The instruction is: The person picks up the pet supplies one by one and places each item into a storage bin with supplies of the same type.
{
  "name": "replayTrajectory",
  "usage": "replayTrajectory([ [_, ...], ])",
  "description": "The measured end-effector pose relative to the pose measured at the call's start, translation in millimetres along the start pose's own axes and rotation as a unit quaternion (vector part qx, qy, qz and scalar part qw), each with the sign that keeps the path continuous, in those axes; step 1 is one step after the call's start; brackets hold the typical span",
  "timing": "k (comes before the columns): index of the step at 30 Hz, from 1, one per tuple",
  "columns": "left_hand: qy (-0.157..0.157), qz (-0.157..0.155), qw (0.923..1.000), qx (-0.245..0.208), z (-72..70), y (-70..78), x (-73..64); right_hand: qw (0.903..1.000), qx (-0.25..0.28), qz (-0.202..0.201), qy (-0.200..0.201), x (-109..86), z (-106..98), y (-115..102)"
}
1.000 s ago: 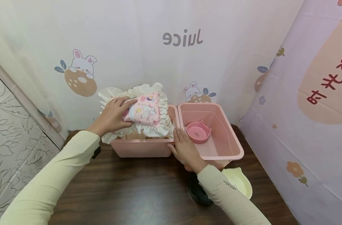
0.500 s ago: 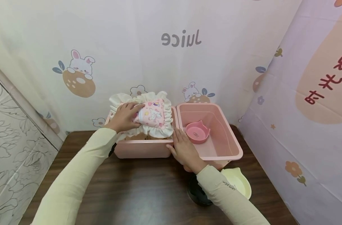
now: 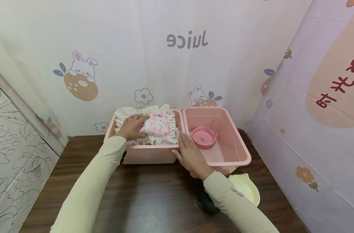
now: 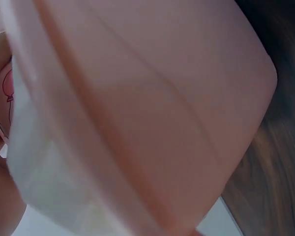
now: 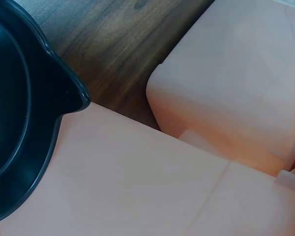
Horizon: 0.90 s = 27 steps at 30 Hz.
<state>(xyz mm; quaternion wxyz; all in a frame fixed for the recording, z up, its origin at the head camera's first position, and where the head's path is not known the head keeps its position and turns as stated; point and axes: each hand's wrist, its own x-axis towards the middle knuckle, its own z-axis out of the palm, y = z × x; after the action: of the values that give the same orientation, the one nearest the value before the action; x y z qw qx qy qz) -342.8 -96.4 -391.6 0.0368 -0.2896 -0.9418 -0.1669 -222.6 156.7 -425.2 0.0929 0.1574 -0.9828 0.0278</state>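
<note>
A pink printed cloth piece with white ruffles (image 3: pixel 160 127) lies in the top of the left pink bin (image 3: pixel 152 157); whether it is a cushion or folded cloth I cannot tell. My left hand (image 3: pixel 133 127) grips its left side, thumb toward the front. In the left wrist view, the bin's wall (image 4: pixel 162 98) hides most of that hand. My right hand (image 3: pixel 192 157) rests with extended fingers where the rims of the two bins meet. Inside the right pink bin (image 3: pixel 233 142) sits a pink cat-eared bowl (image 3: pixel 204 137).
A black cat-eared bowl (image 3: pixel 204 199) stands on the dark wooden table (image 3: pixel 147 200), partly under my right forearm. Beside it lies a pale yellow cat-eared dish (image 3: pixel 246 187). Printed curtains (image 3: pixel 121 42) hang behind and to the right.
My left hand has brought the ruffled cloth piece rightward and down, from above the left bin into its top. My right hand has stayed at the rims.
</note>
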Motion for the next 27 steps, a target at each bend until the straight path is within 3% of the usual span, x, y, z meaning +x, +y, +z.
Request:
replayTrajectory([
  [16,-0.018,-0.012,0.9997,0.011,21.0,-3.0,9.2,0.9999,-0.005,0.013,-0.009,3.2,1,1],
  [27,-0.074,-0.05,0.996,0.006,31.8,1.6,12.4,0.9996,0.001,0.022,-0.021,4.1,-1,-2],
])
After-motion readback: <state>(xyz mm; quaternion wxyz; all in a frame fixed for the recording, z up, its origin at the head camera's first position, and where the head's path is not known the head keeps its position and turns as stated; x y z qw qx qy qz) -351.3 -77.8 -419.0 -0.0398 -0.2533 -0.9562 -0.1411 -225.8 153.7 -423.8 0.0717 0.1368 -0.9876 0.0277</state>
